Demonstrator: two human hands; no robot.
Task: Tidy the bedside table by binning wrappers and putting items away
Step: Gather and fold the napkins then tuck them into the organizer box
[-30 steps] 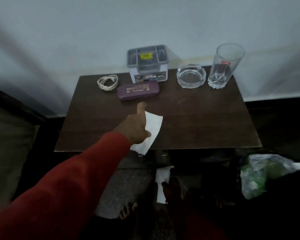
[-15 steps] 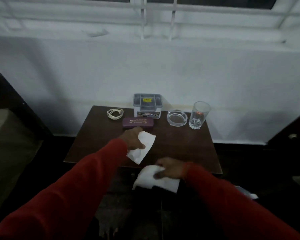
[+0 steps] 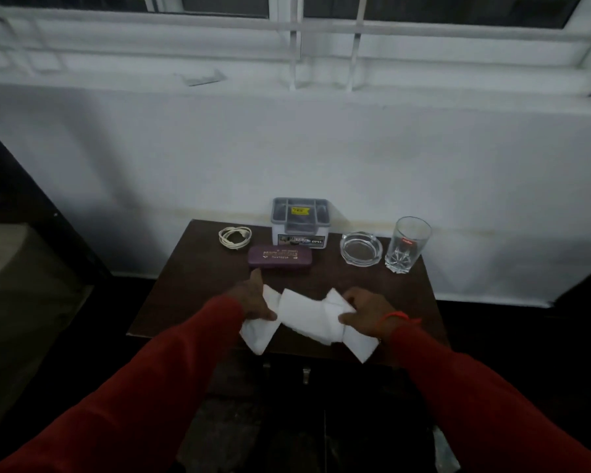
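Two hands now meet over the near edge of the table, each gripping white paper: half a second ago the right hand was still below the edge with its sheet, the left alone over the top. Judged from this, the loose sheets are being gathered for binning; no bin is in view. Left hand pinches the left paper, thumb on top and forefinger pointing far. Right hand, a red thread at its wrist, clenches the right paper, which overlaps the other between the hands. Untouched along the far edge: cable, box, case just in front of it, ashtray, glass.
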